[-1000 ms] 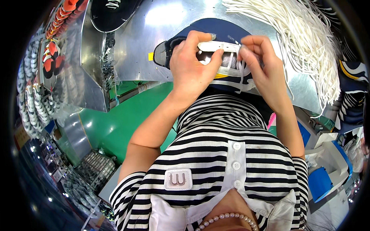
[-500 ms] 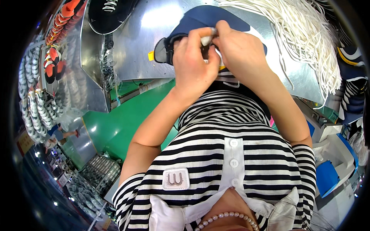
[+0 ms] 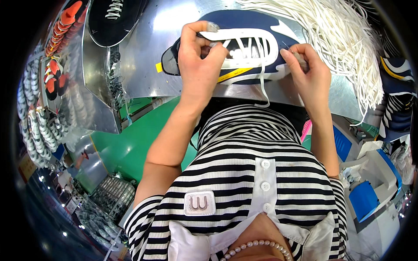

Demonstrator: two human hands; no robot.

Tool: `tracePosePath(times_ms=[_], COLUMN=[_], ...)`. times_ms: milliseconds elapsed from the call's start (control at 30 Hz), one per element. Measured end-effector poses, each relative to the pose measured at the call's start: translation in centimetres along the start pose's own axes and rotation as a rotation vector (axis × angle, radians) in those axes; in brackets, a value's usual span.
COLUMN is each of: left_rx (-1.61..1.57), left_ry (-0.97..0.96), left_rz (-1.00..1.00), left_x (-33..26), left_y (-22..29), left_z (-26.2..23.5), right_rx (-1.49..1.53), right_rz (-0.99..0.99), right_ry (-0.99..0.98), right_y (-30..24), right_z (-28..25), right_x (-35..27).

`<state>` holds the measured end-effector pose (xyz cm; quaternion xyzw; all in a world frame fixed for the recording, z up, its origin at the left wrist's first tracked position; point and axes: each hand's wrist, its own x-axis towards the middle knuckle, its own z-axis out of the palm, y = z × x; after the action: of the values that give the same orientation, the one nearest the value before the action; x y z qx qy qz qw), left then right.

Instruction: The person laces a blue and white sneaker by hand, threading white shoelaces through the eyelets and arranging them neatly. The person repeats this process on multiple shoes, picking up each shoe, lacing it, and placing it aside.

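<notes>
A navy shoe upper with a white eyelet strip lies on the metal table, its grey-lined heel end to the left. White shoelace crosses the strip in several rows, and one loose end hangs over the table's near edge. Around the strip's left end, my left hand is closed, thumb and fingers gripping the upper. Just past the strip's right end is my right hand, thumb and fingertips pinched together. A thin dark line shows at those fingertips, too fine to name.
A heap of white laces covers the table's right side. A black shoe upper with white lacing lies at the far left. More uppers are stacked at the right edge. Blue and white bins stand lower right.
My hands were together over the upper's opening; the right hand has moved away to the right. The white eyelet strip and its crossed lace now show, with the upper slightly nearer me.
</notes>
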<state>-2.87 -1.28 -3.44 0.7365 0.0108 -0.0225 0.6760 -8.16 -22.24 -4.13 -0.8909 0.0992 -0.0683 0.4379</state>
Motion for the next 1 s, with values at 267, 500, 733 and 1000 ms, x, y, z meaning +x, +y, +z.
tracePosePath(times_ms=[267,500,733,1000], left_rx=[0.928,0.728,0.66,0.631], left_ry=[-0.286,-0.168,-0.081,-0.112], left_rz=[0.527,0.546,0.739,0.871], left_x=[-3.6,-1.4,-1.3,-2.3], left_y=[2.6,1.1,2.0,5.3], left_z=[-1.5,-0.1,0.7,1.4], right_rx=[-0.163,0.087,0.128,0.705], right_rz=[-0.117,-0.252,-0.312,0.009], right_ry=[-0.145,-0.144,-0.127,-0.233], right_y=[-1.4,-3.5,-3.1,-2.7], right_z=[2.0,-0.5,-1.5,-1.2], right_x=[-1.6,-2.6,-4.5,-0.4])
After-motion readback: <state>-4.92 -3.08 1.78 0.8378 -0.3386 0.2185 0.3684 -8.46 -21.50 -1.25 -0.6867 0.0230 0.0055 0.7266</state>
